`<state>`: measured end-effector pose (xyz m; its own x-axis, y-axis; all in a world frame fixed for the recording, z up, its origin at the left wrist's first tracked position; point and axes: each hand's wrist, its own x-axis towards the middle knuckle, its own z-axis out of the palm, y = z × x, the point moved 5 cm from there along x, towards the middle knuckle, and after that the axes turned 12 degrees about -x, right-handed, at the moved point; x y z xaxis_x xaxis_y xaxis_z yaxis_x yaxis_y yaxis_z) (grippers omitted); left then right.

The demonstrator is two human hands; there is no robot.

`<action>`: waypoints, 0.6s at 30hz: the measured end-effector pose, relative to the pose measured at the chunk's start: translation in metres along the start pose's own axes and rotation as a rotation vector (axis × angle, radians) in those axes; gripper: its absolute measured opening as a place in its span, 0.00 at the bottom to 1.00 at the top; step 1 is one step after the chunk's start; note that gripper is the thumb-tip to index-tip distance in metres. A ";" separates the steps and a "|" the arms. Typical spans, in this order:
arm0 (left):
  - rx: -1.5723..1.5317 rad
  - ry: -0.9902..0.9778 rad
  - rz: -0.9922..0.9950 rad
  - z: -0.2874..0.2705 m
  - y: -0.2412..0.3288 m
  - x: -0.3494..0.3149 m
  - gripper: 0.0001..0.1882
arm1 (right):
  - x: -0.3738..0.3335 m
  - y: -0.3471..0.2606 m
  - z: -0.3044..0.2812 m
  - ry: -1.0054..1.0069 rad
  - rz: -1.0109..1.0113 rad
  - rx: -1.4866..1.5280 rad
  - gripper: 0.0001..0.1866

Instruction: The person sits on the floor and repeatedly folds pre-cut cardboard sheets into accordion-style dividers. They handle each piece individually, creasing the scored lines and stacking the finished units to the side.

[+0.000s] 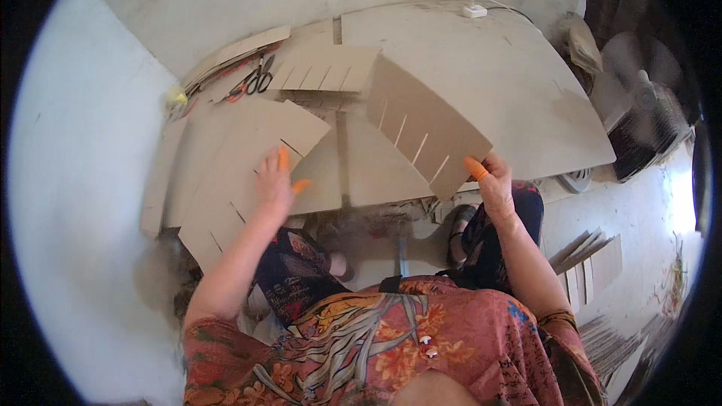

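My right hand (492,184), with an orange finger cover, grips the near right corner of a slotted cardboard strip (421,120). The strip is tilted up, with a row of slots along its lower edge. My left hand (276,184) lies with its fingers stretched on another slotted cardboard piece (244,135) at the left of the table; orange covers sit on its thumb and a finger. Beyond, a third slotted strip (327,64) reaches up to the far end of the held one.
Scissors (259,81) with dark handles lie beside stacked cardboard (233,53) at the back left. A white plug adapter (474,11) with a cable sits at the table's (519,98) far edge. A fan (647,98) stands right; more slotted cardboard (594,267) rests low on the right.
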<state>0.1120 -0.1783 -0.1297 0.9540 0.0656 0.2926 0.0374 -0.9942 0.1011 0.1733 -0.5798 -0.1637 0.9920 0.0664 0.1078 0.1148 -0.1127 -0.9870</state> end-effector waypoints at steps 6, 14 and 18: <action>-0.061 0.005 0.056 -0.041 -0.027 0.027 0.10 | -0.015 -0.029 0.006 0.097 -0.138 0.033 0.06; -0.668 -0.447 -0.040 -0.067 0.084 0.047 0.14 | -0.047 -0.112 0.023 0.193 -0.564 -0.333 0.07; -0.799 -0.676 0.101 -0.083 0.155 0.029 0.14 | -0.039 -0.108 0.031 0.139 -0.468 -0.297 0.08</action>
<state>0.1202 -0.3234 -0.0263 0.9184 -0.3207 -0.2319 -0.0243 -0.6305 0.7758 0.1207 -0.5393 -0.0650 0.8273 0.0471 0.5597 0.5334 -0.3783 -0.7565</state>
